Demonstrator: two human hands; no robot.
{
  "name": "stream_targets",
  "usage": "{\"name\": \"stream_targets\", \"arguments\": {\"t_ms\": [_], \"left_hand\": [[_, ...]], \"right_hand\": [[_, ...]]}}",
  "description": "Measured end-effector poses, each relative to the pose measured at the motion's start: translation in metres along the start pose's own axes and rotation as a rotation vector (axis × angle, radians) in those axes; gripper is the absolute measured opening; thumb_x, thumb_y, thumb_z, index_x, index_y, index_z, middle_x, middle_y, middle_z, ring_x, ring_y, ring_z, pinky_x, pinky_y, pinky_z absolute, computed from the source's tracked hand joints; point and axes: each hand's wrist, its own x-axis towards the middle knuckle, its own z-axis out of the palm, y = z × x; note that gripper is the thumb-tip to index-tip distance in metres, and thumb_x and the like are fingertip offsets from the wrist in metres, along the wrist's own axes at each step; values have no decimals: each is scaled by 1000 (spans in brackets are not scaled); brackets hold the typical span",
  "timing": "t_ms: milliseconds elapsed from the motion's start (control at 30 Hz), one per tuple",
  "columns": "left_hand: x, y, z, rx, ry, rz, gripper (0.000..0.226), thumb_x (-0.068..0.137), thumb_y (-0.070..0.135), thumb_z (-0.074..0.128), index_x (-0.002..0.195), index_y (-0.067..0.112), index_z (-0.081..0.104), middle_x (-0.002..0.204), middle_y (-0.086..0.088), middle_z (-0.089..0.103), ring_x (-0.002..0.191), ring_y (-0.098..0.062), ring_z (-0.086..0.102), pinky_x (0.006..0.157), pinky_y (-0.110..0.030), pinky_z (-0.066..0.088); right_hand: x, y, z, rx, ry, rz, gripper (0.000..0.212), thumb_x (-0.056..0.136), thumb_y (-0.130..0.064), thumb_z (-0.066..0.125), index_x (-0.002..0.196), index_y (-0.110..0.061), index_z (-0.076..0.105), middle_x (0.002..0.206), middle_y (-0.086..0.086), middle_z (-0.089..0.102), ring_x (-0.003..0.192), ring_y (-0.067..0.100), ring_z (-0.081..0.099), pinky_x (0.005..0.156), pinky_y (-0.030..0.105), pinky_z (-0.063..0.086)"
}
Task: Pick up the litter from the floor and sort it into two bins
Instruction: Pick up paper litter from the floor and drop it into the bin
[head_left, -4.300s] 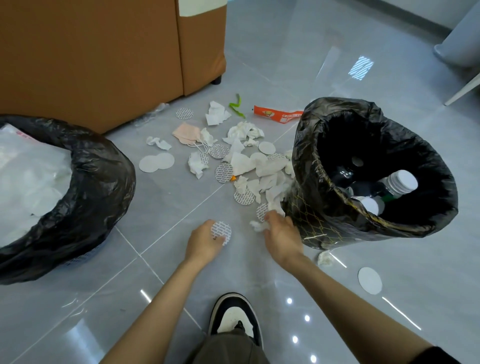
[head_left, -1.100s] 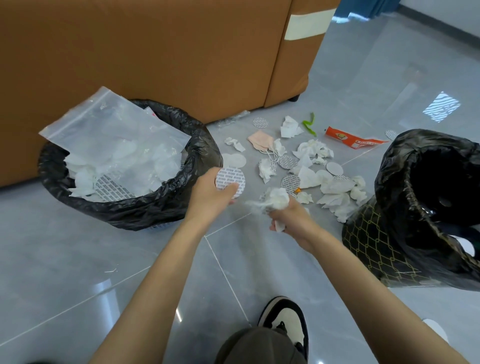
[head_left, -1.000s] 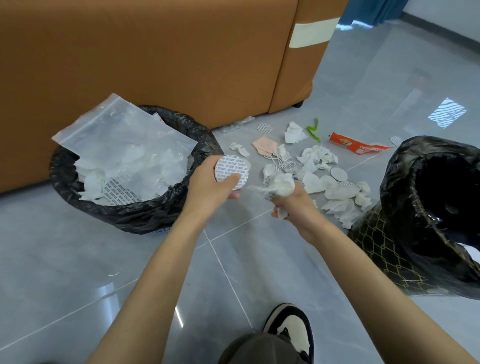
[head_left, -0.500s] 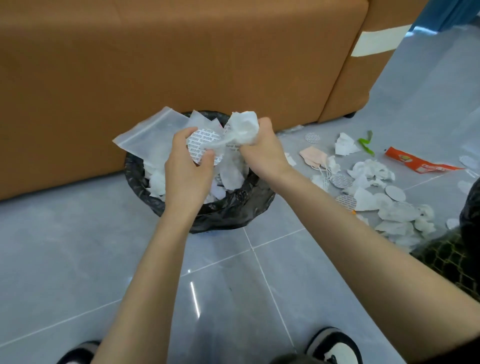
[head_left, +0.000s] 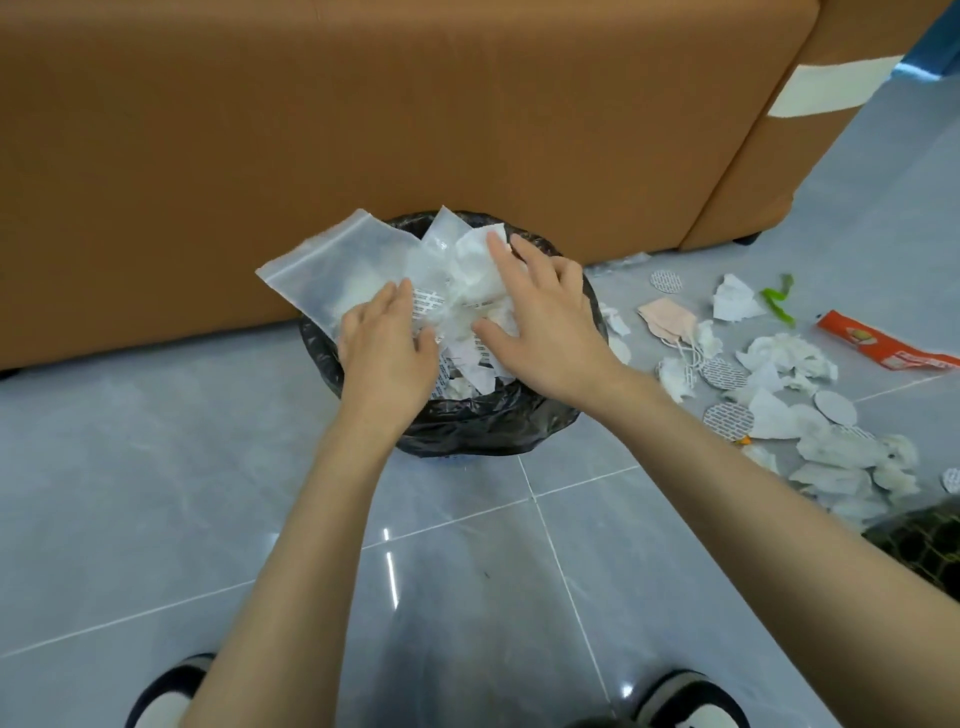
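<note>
A black-lined bin (head_left: 467, 431) stands at centre frame, heaped with white tissues (head_left: 475, 260); a clear zip bag (head_left: 332, 265) juts over its upper-left rim. At right, tissue scraps (head_left: 789, 358), round printed seals (head_left: 723, 373), a pink face mask (head_left: 667, 317), a green strip (head_left: 776, 301) and an orange wrapper (head_left: 883, 351) lie scattered on the floor (head_left: 156, 493). A second bin (head_left: 919, 540), black with a gold lattice, shows at the lower right edge.

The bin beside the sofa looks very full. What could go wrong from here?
The bin has paper heaped above its rim, so pieces may slide out once the left hand and right hand lift away. The clear plastic bag sticks out over the edge and could fall, dragging paper with it.
</note>
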Motion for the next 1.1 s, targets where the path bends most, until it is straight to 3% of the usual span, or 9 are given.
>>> {"name": "stream_targets", "arguments": {"t_ms": [200,400,533,700,733,800,867,933,1100], "left_hand": [[4,6,-3,58,-220,2,51,98,19,42,146,7,26,151,-13,31,141,-25,26,110,-35,26],[29,7,1,67,-399,-132,44,91,13,51,134,13,42,133,-11,47,106,-27,53,73,-32,41],[36,1,13,94,-473,-250,54,95,11,46,145,18,27,144,-13,17,98,-32,53,80,-38,51],[43,-7,17,147,-564,-284,57,95,14,44,145,26,21,152,-23,-5,129,-41,36,99,-51,43],[45,-9,16,136,-596,-273,56,94,14,45,144,26,22,151,-26,3,125,-40,41,92,-48,47],[49,-11,12,112,-655,-250,55,93,16,49,141,24,23,136,-28,35,87,-30,54,61,-37,48],[50,-10,9,108,-706,-232,56,92,16,51,141,21,22,96,-18,53,61,-21,43,47,-29,34],[51,-10,6,122,-741,-235,59,92,18,52,142,20,20,82,-11,48,59,-19,42,48,-28,33],[50,-8,0,133,-747,-240,64,91,24,56,144,22,20,131,-13,45,104,-27,48,85,-37,44]], "right_hand": [[-1,3,4,-193,-125,-160,48,104,-31,25,150,-19,21,159,-3,15,146,25,5,119,46,8],[20,12,9,-309,-383,-147,51,103,-14,29,151,-15,14,159,1,14,147,27,8,118,45,13],[28,11,16,-318,-525,-100,56,100,-6,29,152,-15,10,160,1,9,147,27,7,118,43,14],[34,8,14,-327,-601,-56,55,98,-5,27,150,-14,15,157,2,20,137,26,32,102,39,34],[35,6,13,-335,-612,-53,55,97,-4,28,150,-15,15,157,2,20,135,26,34,100,39,36],[34,4,13,-356,-638,-52,59,96,-3,28,151,-16,12,159,0,14,138,26,31,101,41,35],[33,4,15,-375,-662,-45,61,96,-3,27,152,-18,9,160,-3,9,140,25,28,103,43,34],[34,5,16,-378,-699,-42,61,96,-3,27,152,-19,8,160,-4,6,141,26,26,105,46,33],[32,3,17,-453,-664,-15,61,95,-5,30,151,-23,14,154,4,20,138,35,13,107,52,23]]}}
